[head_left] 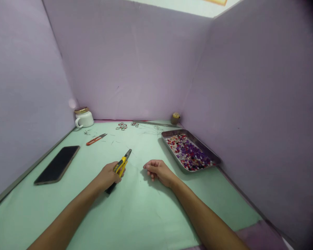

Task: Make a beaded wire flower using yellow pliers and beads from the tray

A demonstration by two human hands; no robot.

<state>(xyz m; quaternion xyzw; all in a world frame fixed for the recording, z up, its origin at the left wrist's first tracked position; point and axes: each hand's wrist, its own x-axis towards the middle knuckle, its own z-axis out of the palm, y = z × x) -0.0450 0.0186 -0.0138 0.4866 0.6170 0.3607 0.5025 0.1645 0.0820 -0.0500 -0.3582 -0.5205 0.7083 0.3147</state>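
Observation:
My left hand (pixel 110 176) is wrapped round the handles of yellow-and-black pliers (pixel 121 165), whose metal jaws point away from me and to the right. A short way to their right, my right hand (pixel 159 171) has thumb and forefinger pinched together just over the green tabletop. Whatever may be between those fingertips is too small to make out. To the right of that hand lies a metal tray (pixel 174 155) of mixed purple, red, white and dark beads (pixel 190 152).
A phone (pixel 57 165) lies at the left, with orange thread snips (pixel 96 139) beyond it. Farther back are a white mug (pixel 85 119) with a gold lid, beaded rings (pixel 122 126), wire pieces (pixel 156 129) and a small pot (pixel 175 118). Lilac walls enclose the table (pixel 135 211).

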